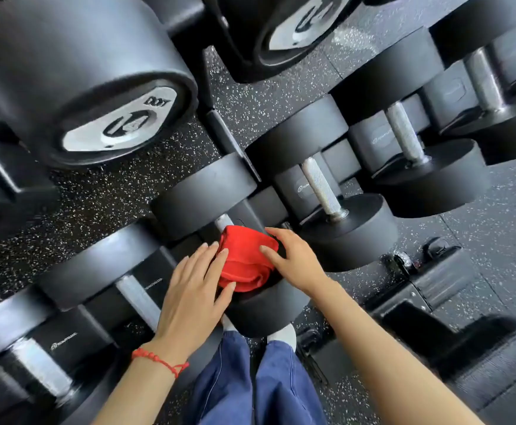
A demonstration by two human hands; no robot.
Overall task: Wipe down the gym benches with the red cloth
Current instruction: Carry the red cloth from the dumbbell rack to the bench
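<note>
ok so both my arms are stretched out forward and down, left hand (193,289) laid flat with fingers straight, right hand (293,259) angled in toward it, fingers a bit spread and relaxed, fingertips of both nearly meeting

dumbbell handle (223,221): mostly hidden under red cloth (244,259) | bench (495,363): cut off

Black rubber floor (250,96) flecked with white runs under everything. A rack of black dumbbells (324,191) with knurled steel handles slants from near left to far right. Larger dumbbells (97,96) with silver end plates sit on the far left. A black padded seat (495,363) stands near right.
</note>
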